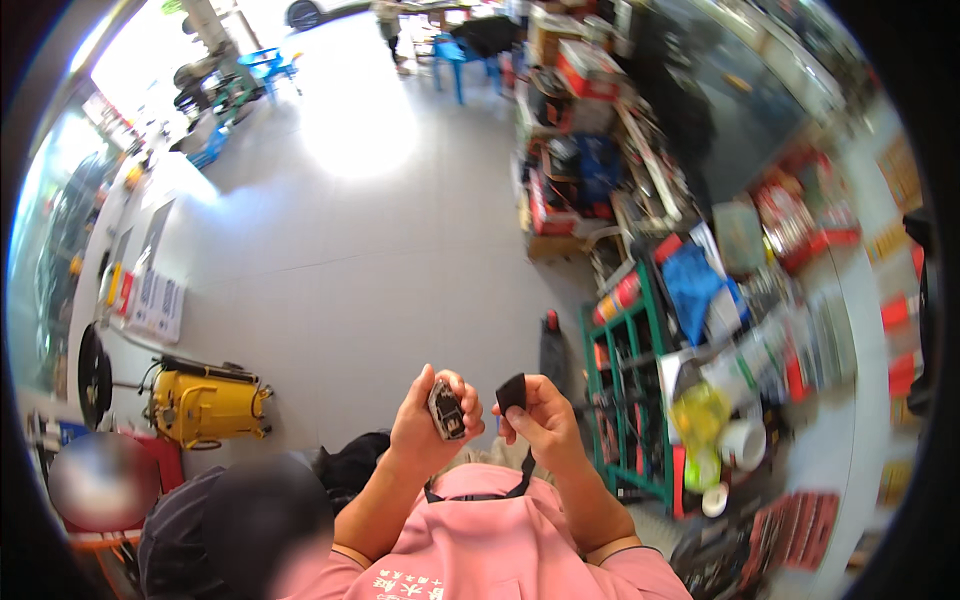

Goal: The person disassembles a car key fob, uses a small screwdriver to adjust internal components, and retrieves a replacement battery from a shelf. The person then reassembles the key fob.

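My left hand (pixel 418 438) is raised in front of my chest, its fingers wrapped round a small palm-sized device (pixel 447 411) with a pale metallic rim and a black inside that looks exposed. What kind of device it is I cannot make out. Close by on the right, my right hand (pixel 548 428) pinches a small flat black piece (pixel 511 392) between thumb and fingers. A gap separates the two pieces. A black strap (pixel 525 470) crosses the pink shirt below my hands.
A yellow wheeled machine (pixel 205 405) stands on the left. To the right are a green metal rack (pixel 640 390) and a cluttered bench. Boxes (pixel 585 70) pile up farther off. Beside my left arm is a person in dark clothing (pixel 185 530), partly blurred.
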`<state>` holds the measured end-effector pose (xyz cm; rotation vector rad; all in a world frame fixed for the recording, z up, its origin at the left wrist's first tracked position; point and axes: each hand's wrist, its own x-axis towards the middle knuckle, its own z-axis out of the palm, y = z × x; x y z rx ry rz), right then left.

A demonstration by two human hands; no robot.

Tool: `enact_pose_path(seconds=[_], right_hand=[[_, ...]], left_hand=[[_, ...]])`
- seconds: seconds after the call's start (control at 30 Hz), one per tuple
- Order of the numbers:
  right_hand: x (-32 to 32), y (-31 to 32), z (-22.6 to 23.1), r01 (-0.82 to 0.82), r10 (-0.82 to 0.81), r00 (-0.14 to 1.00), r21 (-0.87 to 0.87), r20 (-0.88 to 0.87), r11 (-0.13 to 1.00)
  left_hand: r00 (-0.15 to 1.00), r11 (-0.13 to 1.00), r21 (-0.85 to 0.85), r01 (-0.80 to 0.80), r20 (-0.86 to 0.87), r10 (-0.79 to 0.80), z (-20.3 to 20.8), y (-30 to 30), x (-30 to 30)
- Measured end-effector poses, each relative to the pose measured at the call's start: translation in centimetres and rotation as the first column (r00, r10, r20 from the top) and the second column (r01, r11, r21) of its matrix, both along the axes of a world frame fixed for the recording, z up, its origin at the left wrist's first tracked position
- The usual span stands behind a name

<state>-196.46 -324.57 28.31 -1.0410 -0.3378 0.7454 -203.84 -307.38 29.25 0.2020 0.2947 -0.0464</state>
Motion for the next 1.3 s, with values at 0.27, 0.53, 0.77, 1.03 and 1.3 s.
enact_pose_path(seconds=[0.27, 0.53, 0.77, 1.03, 1.3], right_hand=[[15.5, 20.4, 2.1, -0.409, 0.412, 0.911, 0.1, -0.006, 0.907], [25.2, 45.4, 3.6, -0.733, 0.786, 0.474, -0.317, 0.396, 0.602], [32.4, 65.3, 3.4, -0.749, 0.953, 0.045, -0.62, 0.3, 0.231], [36.7, 91.9, -0.3, -0.681, 0.871, -0.344, -0.732, 0.352, 0.026], [35.1, 121.3, 5.3, -0.65, 0.705, -0.606, -0.74, 0.368, -0.173]], left_hand=[[0.995, 0.997, 0.052, -0.053, 0.085, 0.048, 1.5, 14.8, 6.1], [0.997, 0.982, 0.177, 0.066, -0.044, -0.059, -1.5, 34.8, 13.5], [0.942, 0.926, 0.246, 0.286, -0.252, -0.224, -3.5, 53.2, 19.0], [0.945, 0.854, 0.441, 0.277, -0.286, -0.16, -4.9, 77.7, 22.1], [0.927, 0.806, 0.591, -0.031, -0.285, 0.244, -3.5, 100.8, 23.0]])
